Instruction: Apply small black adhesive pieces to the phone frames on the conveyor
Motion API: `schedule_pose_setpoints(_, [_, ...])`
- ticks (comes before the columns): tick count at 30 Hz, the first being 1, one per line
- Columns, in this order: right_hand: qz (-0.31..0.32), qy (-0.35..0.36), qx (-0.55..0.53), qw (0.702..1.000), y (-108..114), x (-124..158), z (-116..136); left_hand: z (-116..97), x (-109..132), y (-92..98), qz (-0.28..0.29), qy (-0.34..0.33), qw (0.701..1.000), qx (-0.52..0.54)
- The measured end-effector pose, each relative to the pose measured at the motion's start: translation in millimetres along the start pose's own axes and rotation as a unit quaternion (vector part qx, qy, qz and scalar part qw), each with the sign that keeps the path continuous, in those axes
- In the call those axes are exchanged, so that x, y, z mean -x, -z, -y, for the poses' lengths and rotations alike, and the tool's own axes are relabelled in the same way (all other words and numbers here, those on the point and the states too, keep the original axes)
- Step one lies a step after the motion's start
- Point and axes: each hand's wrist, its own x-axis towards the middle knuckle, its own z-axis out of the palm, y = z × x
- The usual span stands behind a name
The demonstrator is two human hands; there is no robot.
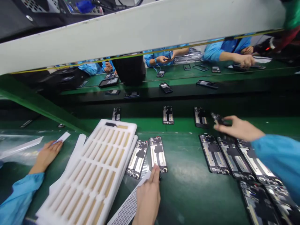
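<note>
Grip closed on both hands: on the green conveyor belt of the factory line, beside the white foam tray, the right hand grasps a perforated white sheet against a phone frame; the left hand pinches a white strip.

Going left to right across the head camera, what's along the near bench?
Hand → foam tray → phone frame → phone frame → phone frame → phone frame → phone frame → blue sleeve

The head view looks forward and down across a green workbench.
</note>
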Motion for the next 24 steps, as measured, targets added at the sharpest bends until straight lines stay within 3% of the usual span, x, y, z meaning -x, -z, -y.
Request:
schedule_pose_setpoints(1, [0.081, 0.011, 0.03, 0.996, -8, 38, 17, 2, 0, 1.3, -0.008, 0.008, 1.0, -0.004])
schedule_pose_setpoints(2, [0.101, 0.036, 0.062, 0.992, -16, 79, 33, 5, 1, 3.3, -0.014, 0.015, 1.0, -0.007])
schedule_pose_setpoints(5, [0.106, 0.132, 0.106, 0.98, -44, 196, 71, 14, 6, 14.3, -0.029, 0.033, 0.999, -0.017])
schedule_pose_setpoints(8, [0.104, 0.161, 0.142, 0.971, -60, 261, 90, 26, 16, 35.0, -0.043, 0.057, 0.997, -0.026])
schedule_pose_setpoints(11, [0.103, 0.122, 0.106, 0.982, -52, 270, 97, 39, 33, 61.2, -0.062, 0.066, 0.994, -0.054])
schedule_pose_setpoints(15, [0.101, 0.02, -0.135, 0.985, -21, 255, 117, 53, 70, 85.8, -0.047, 0.045, 0.994, -0.091])
schedule_pose_setpoints(17, [0.08, -0.04, -0.277, 0.957, -17, 254, 136, 57, 91, 88.9, -0.016, 0.036, 0.995, -0.09])
schedule_pose_setpoints(19, [0.086, -0.096, -0.387, 0.913, -27, 260, 158, 59, 110, 86.0, 0.032, 0.008, 0.994, -0.103])
schedule_pose_setpoints(22, [0.195, -0.123, -0.485, 0.844, -59, 279, 187, 59, 133, 75.3, 0.107, -0.072, 0.979, -0.16])
schedule_pose_setpoints(24, [0.248, -0.093, -0.506, 0.821, -79, 292, 199, 58, 142, 67.9, 0.147, -0.116, 0.962, -0.197])
